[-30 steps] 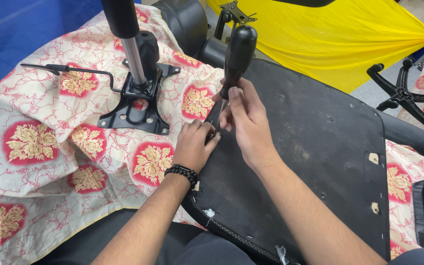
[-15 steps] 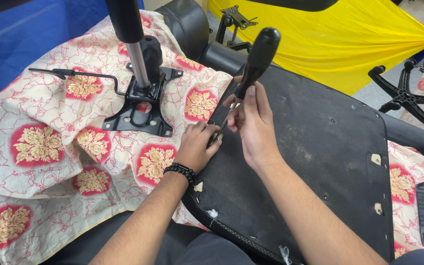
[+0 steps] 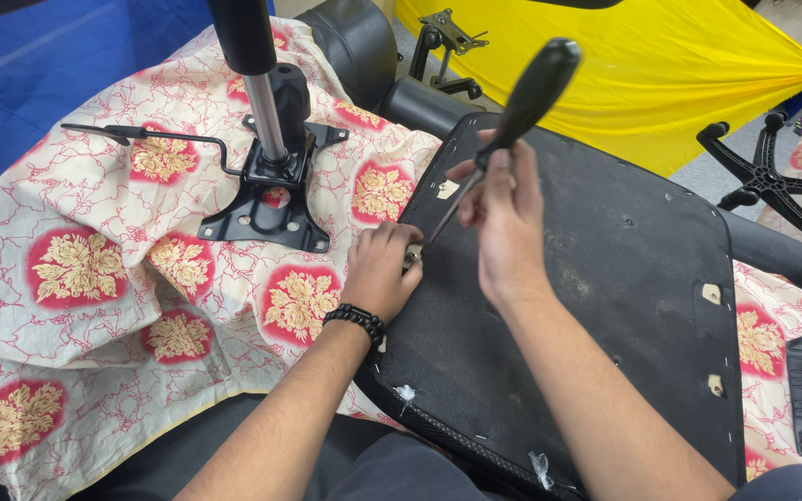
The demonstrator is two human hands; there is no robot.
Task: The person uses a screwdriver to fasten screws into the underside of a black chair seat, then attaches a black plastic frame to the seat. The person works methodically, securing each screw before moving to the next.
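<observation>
A long screwdriver with a fat black plastic handle is being gripped by the right hand, the fingers wrapped round the lower end of the handle where the metal shaft begins. The tool is being held tilted, its handle rising up and away from the hand and its shaft running down and to the left of the hand. The tip is being met by the left hand, which is closed in a pinch around a small fitting at the tip; what exactly is being pinched is hidden by the fingers. A black beaded bracelet is being worn on the left wrist.

Both hands are being rested on the black fabric-covered underside of a chair seat, lying flat beneath and to the right of them, with the left hand at its near-left edge. To the left of the left hand, a cream cloth printed with red and gold floral squares is being used as a cover, and a black metal chair tilt plate with a chrome gas cylinder is standing on it. Beyond the right hand, a yellow cloth is being draped, and a black star-shaped chair base is lying far to the right.
</observation>
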